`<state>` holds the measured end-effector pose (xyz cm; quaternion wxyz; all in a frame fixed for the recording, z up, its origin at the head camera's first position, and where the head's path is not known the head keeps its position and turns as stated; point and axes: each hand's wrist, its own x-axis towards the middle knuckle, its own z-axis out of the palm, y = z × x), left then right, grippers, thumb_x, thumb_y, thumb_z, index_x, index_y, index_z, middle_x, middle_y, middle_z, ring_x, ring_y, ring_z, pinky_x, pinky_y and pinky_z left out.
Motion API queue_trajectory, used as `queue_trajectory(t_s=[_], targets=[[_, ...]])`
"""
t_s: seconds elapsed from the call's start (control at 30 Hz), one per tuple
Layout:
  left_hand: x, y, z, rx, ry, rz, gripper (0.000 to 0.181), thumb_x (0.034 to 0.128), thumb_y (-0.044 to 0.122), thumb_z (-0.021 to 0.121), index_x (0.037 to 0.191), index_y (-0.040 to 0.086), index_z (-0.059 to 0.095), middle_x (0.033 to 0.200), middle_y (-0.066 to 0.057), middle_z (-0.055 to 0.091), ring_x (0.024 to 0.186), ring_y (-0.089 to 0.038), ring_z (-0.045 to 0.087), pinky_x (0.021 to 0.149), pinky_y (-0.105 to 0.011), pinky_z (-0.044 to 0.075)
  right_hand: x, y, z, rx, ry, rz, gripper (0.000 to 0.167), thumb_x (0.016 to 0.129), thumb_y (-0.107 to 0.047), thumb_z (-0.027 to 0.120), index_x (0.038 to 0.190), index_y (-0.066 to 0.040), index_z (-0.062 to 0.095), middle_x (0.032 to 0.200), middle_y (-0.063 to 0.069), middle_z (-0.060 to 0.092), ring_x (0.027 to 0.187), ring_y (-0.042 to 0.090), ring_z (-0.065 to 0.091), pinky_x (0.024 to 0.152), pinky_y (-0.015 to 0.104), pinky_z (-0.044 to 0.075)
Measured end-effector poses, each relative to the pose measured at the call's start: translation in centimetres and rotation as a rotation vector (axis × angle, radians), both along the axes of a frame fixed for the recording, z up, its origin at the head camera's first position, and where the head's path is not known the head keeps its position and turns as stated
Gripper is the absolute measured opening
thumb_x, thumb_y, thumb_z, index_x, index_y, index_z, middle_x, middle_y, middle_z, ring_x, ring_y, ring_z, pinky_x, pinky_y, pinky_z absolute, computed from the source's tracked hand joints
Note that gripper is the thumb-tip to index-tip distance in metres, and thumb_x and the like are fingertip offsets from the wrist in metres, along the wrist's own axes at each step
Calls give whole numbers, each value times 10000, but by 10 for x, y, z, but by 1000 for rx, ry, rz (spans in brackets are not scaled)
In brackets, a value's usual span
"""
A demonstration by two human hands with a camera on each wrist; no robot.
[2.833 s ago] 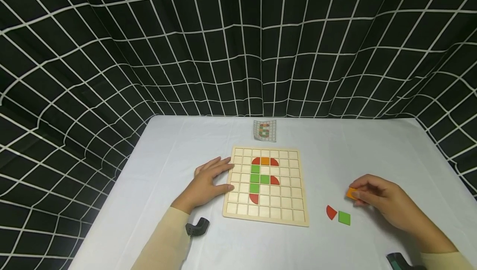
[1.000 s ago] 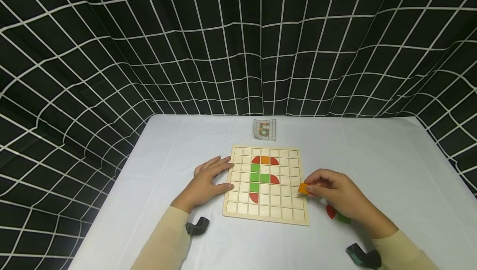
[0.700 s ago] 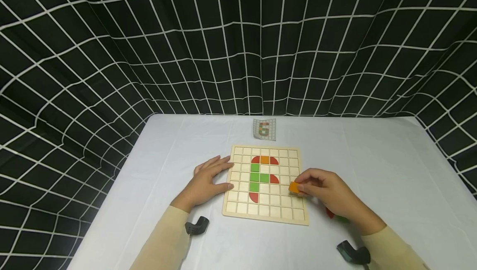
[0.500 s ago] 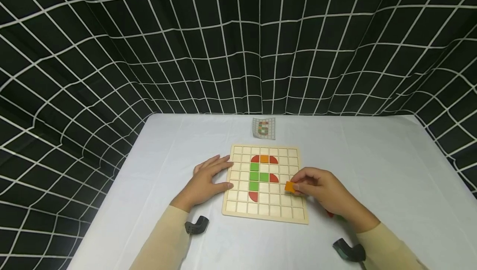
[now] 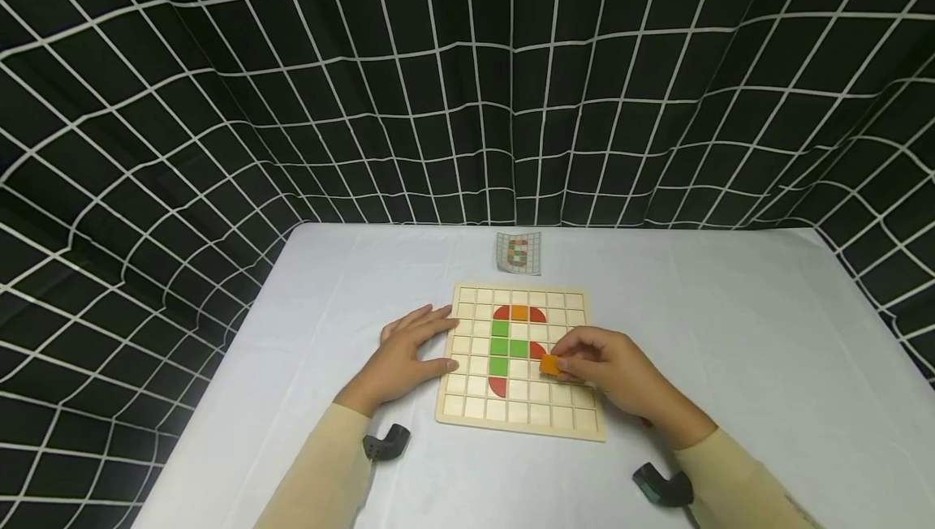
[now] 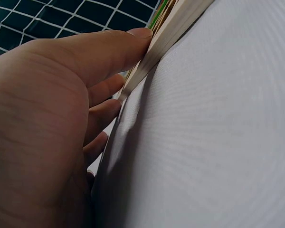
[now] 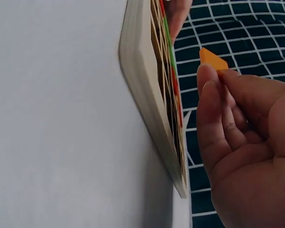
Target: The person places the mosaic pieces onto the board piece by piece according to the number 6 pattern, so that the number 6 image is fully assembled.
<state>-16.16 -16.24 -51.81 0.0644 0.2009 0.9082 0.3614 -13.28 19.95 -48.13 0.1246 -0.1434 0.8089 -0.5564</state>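
Observation:
A wooden grid board [image 5: 467,409] lies on the white table, with green squares [image 5: 499,346], red quarter-circles [image 5: 497,386] and an orange square [image 5: 519,312] set in some cells. My left hand [image 5: 403,355] rests at the board's left edge, thumb and fingers spread and touching the rim. Above the board's right half, my right hand [image 5: 609,368] pinches an orange square tile [image 7: 213,59] between thumb and fingertips. The right wrist view shows that tile tilted and apart from the board. In the head view it partly covers the red quarter-circle in the middle row.
Behind the board lies a small paper card [image 5: 519,253] printed with a coloured grid pattern. A sliver of a loose red piece [image 5: 646,423] shows below my right wrist. Black wrist devices [image 5: 387,442] sit by both forearms. A black curtain [image 5: 511,107] with white grid lines surrounds the table.
My right hand has carried the orange tile leftward from the table on the right to over the board. Its forearm now hides the loose green square. The left hand stays put.

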Motion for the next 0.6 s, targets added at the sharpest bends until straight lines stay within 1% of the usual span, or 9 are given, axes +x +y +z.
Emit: queue_trajectory(t_s=[0.1, 0.2, 0.33, 0.43, 0.6], targets=[[-1, 1, -1, 0, 1, 0, 676, 960, 372, 861, 1570, 220, 615, 1706, 71, 421, 1623, -231, 228, 1251, -542, 88, -3, -3, -2, -5, -2, -2, 86, 1002, -13, 779, 1084, -15, 752, 978, 80, 745, 852, 241, 752, 776, 314, 635], [-1, 1, -1, -5, 2, 0, 681, 957, 376, 864, 1572, 225, 613, 1708, 75, 418, 1622, -223, 230, 1249, -532, 92, -5, -5, -5, 16, 14, -4, 74, 998, 9, 773, 1066, -12, 752, 932, 67, 745, 826, 247, 744, 754, 310, 634], [-1, 0, -3, -7, 6, 1, 681, 958, 382, 862, 1572, 228, 612, 1708, 68, 418, 1621, -228, 234, 1248, -532, 93, -6, -7, -11, 67, 41, -18, 98, 982, 25, 784, 1032, -57, 759, 897, 22, 733, 797, 225, 712, 719, 287, 616], [-2, 0, -4, -1, 13, 1, 676, 960, 386, 859, 1569, 224, 616, 1705, 54, 426, 1620, -244, 241, 1246, -545, 96, -6, -9, -14, 96, 62, -22, 108, 979, 4, 798, 1017, -92, 766, 906, -1, 723, 795, 208, 686, 707, 274, 596], [-2, 0, -3, -3, 10, 3, 674, 960, 384, 859, 1568, 222, 617, 1703, 61, 429, 1621, -234, 235, 1247, -530, 93, -4, -11, -15, 129, 98, -26, 101, 976, -43, 822, 1005, -131, 781, 997, -21, 731, 829, 186, 649, 732, 268, 566]])
